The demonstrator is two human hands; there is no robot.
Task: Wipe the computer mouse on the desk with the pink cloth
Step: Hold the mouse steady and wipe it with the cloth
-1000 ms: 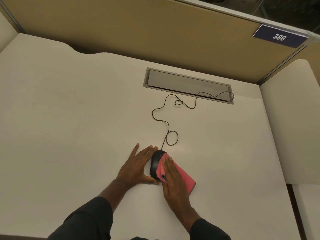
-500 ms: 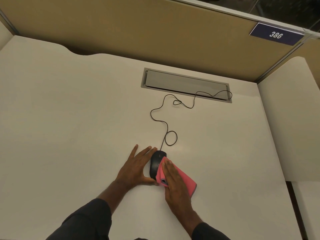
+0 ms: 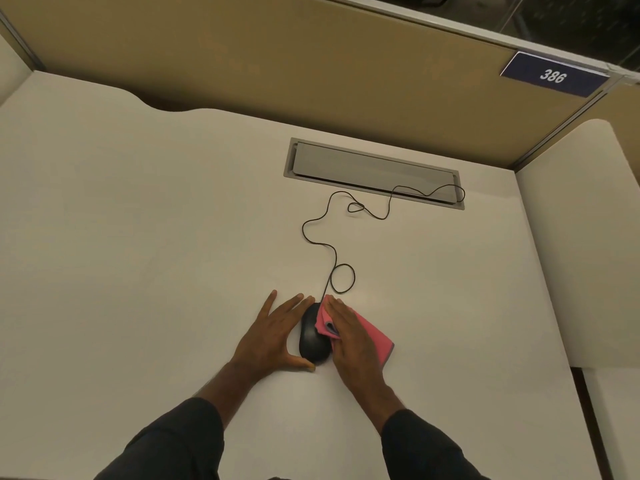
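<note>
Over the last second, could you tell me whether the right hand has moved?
Yes: the right hand slid forward, its fingertips nearer the cable loop.

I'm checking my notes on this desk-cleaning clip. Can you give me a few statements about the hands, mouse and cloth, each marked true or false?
1. The right hand presses the pink cloth with straight fingers. True.
2. The left hand holds the cloth. False: it rests beside the mouse, steadying it.
3. The mouse is wireless. False: a black cable runs to the desk's cable tray.
4. The partition sign reads 386. True.
</note>
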